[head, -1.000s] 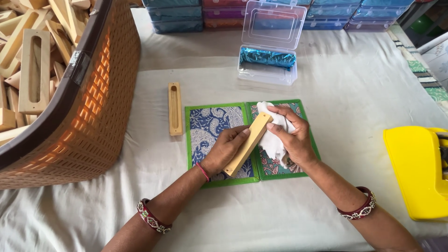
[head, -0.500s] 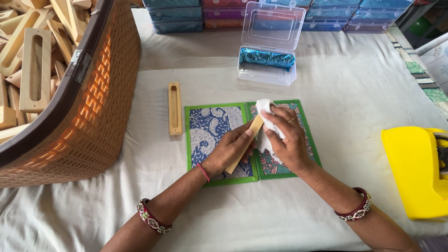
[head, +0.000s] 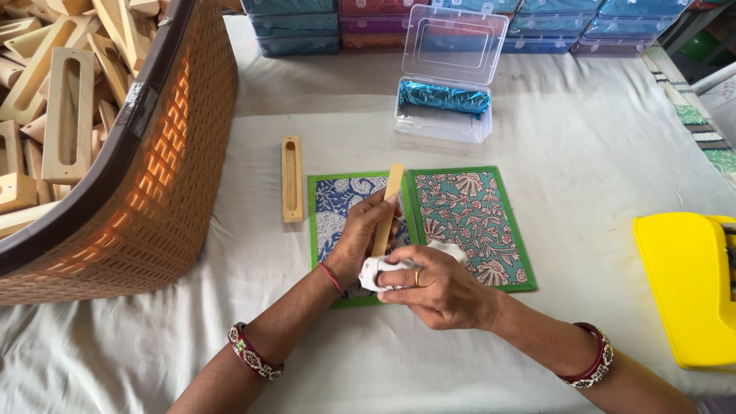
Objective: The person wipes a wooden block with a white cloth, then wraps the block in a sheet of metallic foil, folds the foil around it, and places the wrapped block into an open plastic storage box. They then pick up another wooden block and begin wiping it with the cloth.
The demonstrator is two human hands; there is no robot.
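Note:
My left hand (head: 362,239) grips a long, flat wooden piece (head: 389,201) above the green-bordered patterned mat (head: 475,222), the piece pointing away from me. My right hand (head: 434,284) holds a crumpled white cloth (head: 382,270) pressed against the near end of that wooden piece. The mat has a blue panel on the left and a teal floral panel on the right. A second wooden piece with a long slot (head: 291,178) lies flat on the table just left of the mat.
A big brown woven basket (head: 165,176) full of several slotted wooden pieces fills the left. An open clear plastic box (head: 448,84) with a blue foil bundle sits behind the mat. A yellow device (head: 686,287) lies at the right. Stacked coloured boxes (head: 429,23) line the back.
The wooden piece has swung from a slant to pointing straight away. My right hand with the cloth slid from its far end down to the near end.

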